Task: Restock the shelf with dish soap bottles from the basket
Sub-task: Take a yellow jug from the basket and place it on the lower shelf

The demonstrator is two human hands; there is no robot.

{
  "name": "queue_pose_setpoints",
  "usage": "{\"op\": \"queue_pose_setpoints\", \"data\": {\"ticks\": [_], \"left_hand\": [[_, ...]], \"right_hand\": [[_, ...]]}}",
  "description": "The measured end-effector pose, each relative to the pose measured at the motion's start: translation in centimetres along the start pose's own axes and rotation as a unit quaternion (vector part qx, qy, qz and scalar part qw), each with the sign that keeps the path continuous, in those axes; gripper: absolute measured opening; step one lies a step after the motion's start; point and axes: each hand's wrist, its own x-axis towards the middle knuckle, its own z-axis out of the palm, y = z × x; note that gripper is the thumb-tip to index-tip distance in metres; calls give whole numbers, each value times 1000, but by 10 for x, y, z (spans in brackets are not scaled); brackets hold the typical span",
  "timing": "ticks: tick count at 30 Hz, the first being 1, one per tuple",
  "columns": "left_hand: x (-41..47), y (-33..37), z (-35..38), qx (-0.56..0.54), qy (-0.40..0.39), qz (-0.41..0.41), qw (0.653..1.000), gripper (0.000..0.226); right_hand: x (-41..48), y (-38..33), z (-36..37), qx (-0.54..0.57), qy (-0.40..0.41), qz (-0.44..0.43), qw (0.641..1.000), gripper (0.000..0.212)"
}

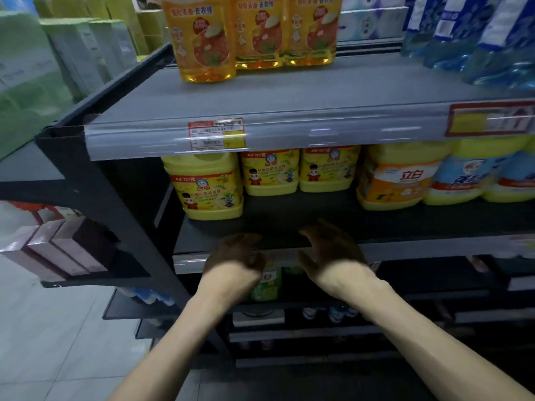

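Three yellow dish soap jugs stand on the dark middle shelf [289, 221]: one forward at the left [207, 188], two further back [270, 172] [328, 169]. My left hand [236, 256] and my right hand [333, 250] hover side by side at that shelf's front edge, fingers apart and curled, nothing in them. Between my wrists a green bottle [267, 285] shows on the shelf below. On the grey upper shelf [260, 99] stand three orange dish soap bottles [202, 39]. No basket is in view.
Larger yellow and orange detergent jugs [396, 178] and blue-labelled ones [469, 175] fill the middle shelf's right side. Blue refill packs [477, 33] sit on the upper shelf at right. A neighbouring rack at left holds green packs [26, 76] and pink boxes [58, 247]. Tiled floor lies below left.
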Motion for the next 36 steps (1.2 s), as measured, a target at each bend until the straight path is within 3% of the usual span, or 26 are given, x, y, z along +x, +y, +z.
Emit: {"op": "queue_pose_setpoints", "data": {"ticks": [3,6,9,18,23,29,36], "left_hand": [[-5,52,14,58,-23,-1,998,45],[-8,108,40,103,-80,3,991,26],[-13,167,78,128,-120,21,984,32],[-31,343,223,152,-198,185,950,42],[-44,426,296,165,-252,250,920,42],[-51,507,364,170,-306,331,876,32],[-37,597,436,191,-364,422,808,43]], "right_hand": [[-30,39,-14,-24,24,0,999,60],[-62,85,-32,-35,18,40,998,60],[-93,137,-46,-78,-23,91,993,36],[-213,330,-53,-70,36,157,985,44],[-280,411,-49,-55,38,243,968,38],[-333,482,-41,-34,34,352,935,44],[-361,558,-48,-15,28,455,890,43]]}}
